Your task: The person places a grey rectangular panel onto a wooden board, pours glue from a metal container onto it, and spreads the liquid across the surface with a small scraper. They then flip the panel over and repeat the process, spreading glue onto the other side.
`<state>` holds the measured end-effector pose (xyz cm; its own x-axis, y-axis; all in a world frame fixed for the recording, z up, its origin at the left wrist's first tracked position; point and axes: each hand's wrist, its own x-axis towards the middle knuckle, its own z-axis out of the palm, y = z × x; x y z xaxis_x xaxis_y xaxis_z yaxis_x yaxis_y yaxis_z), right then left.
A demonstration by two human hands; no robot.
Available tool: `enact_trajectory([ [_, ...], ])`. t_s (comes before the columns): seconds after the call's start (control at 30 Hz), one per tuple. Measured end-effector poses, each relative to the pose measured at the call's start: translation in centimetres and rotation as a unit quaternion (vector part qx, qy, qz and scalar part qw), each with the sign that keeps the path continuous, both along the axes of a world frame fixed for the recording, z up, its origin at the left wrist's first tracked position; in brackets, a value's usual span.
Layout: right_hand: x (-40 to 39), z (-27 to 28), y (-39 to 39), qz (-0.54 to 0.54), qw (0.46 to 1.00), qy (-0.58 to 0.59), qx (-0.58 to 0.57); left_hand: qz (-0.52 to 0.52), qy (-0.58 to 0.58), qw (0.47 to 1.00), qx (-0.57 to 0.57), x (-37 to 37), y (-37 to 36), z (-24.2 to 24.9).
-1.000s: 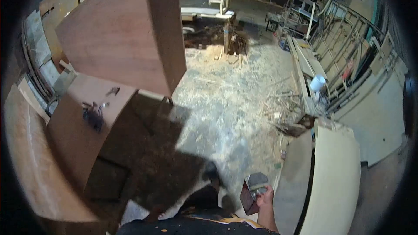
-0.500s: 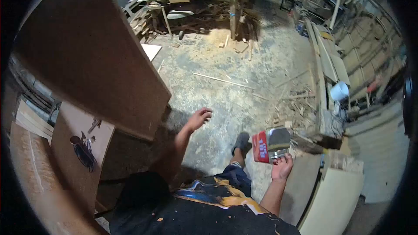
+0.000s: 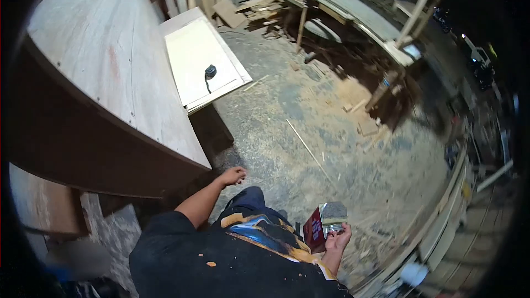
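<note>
My right hand [image 3: 338,238] grips a red metal can [image 3: 313,235] near my right hip. White lettering runs down the can's red side, and its bare silvery end faces up. My fingers are at the can's right edge, partly hidden by it. Out in front of my body on the left, my left hand [image 3: 233,175] is empty, its fingers loosely bent and apart. The nearest thing to it is the corner of a large wooden panel [image 3: 118,49] with a curved edge.
Behind the panel lies a cream board [image 3: 204,55] with a black tape measure [image 3: 210,71] on it. A thin wood strip [image 3: 309,149] lies on the dusty floor [image 3: 265,149]. A workbench [image 3: 353,19] stands ahead over scrap wood. At lower right is a white container [image 3: 414,273].
My view has swung left, showing the panel's top face and the cream board. The can stays in my right hand, now closer to my body. My left hand remains empty.
</note>
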<state>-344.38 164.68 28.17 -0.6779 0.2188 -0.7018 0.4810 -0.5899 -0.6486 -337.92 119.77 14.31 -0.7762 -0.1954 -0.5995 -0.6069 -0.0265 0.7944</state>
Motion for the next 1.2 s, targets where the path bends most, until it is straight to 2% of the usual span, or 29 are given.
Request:
enact_trajectory([
  [0.07,-7.3,-0.2,-0.5,0.061,0.997,0.03,-0.025,0.123,-0.031,0.991,0.033,-1.4,-2.3,0.2],
  [0.13,-14.0,-0.9,-2.1,0.106,0.992,0.046,-0.045,0.184,-0.03,0.981,0.049,-3.1,-5.8,-2.2],
  [0.17,-17.4,-0.7,-3.8,0.101,0.994,0.037,-0.036,0.213,-0.042,0.976,0.026,-4.4,-7.0,-1.3],
  [0.2,-20.7,-0.7,-5.7,0.096,0.995,0.029,-0.028,0.26,-0.022,0.965,0.019,-5.7,-8.7,-2.7],
  [0.27,-27.2,0.3,-8.4,0.112,0.991,0.044,-0.052,0.26,0.06,0.955,-0.127,-8.6,-12.6,-2.8],
  [0.33,-33.5,0.8,-10.9,0.085,0.994,0.05,-0.035,0.355,0.006,0.932,-0.073,-11.4,-15.8,-1.6],
  [0.4,-39.2,3.3,-14.5,0.073,0.993,0.087,-0.021,0.283,-0.034,0.95,-0.124,-13.3,-20.0,-2.2],
  [0.43,-41.5,4.9,-16.1,0.046,0.991,0.121,-0.013,0.346,-0.029,0.931,-0.116,-15.0,-20.8,-2.2],
  [0.47,-44.1,6.9,-17.9,0.081,0.983,0.163,-0.006,0.407,-0.019,0.906,-0.116,-17.1,-22.6,-1.4],
  [0.53,-49.6,8.9,-20.6,0.109,0.971,0.211,-0.019,0.366,-0.024,0.9,-0.235,-20.2,-25.9,-0.1],
  [0.57,-52.3,9.8,-22.1,0.122,0.966,0.225,-0.032,0.364,-0.022,0.895,-0.256,-21.7,-27.7,0.4],
  [0.6,-55.2,9.1,-23.5,0.114,0.964,0.238,-0.033,0.401,-0.007,0.898,-0.179,-23.7,-28.1,3.4],
  [0.7,-61.3,10.8,-30.5,0.168,0.952,0.25,-0.041,0.435,-0.006,0.874,-0.218,-27.8,-31.1,7.3],
  [0.73,-63.9,10.6,-32.2,0.204,0.942,0.258,-0.066,0.446,-0.008,0.856,-0.261,-28.6,-32.0,8.3],
  [0.77,-66.0,10.4,-34.5,0.215,0.942,0.251,-0.055,0.458,-0.038,0.832,-0.312,-28.8,-33.6,7.3],
  [0.8,-67.7,10.2,-36.8,0.225,0.942,0.244,-0.042,0.466,-0.07,0.805,-0.361,-29.6,-34.3,9.3],
  [0.83,-69.6,9.9,-39.3,0.251,0.937,0.241,-0.039,0.458,-0.174,0.778,-0.394,-30.4,-34.2,11.3],
  [0.87,-71.7,9.5,-41.8,0.277,0.93,0.239,-0.036,0.462,-0.222,0.756,-0.407,-31.0,-34.8,11.3],
  [0.93,-77.0,6.9,-45.8,0.34,0.916,0.21,-0.029,0.463,-0.268,0.747,-0.394,-32.3,-35.9,11.3],
  [1.0,-80.9,6.1,-52.1,0.37,0.913,0.17,-0.037,0.468,-0.29,0.751,-0.365,-32.7,-37.2,8.4],
  [1.07,-82.8,7.8,-58.9,0.44,0.886,0.149,0.009,0.488,-0.301,0.74,-0.352,-34.5,-37.5,7.3],
  [1.1,-84.6,7.4,-62.3,0.459,0.882,0.101,-0.035,0.465,-0.33,0.735,-0.368,-35.5,-37.7,6.5],
  [1.13,-84.4,9.5,-66.3,0.469,0.878,0.095,-0.018,0.442,-0.359,0.725,-0.387,-35.7,-38.3,6.3],
  [1.2,-85.3,11.3,-73.8,0.52,0.848,0.097,-0.016,0.479,-0.348,0.713,-0.375,-36.0,-38.5,6.3],
])
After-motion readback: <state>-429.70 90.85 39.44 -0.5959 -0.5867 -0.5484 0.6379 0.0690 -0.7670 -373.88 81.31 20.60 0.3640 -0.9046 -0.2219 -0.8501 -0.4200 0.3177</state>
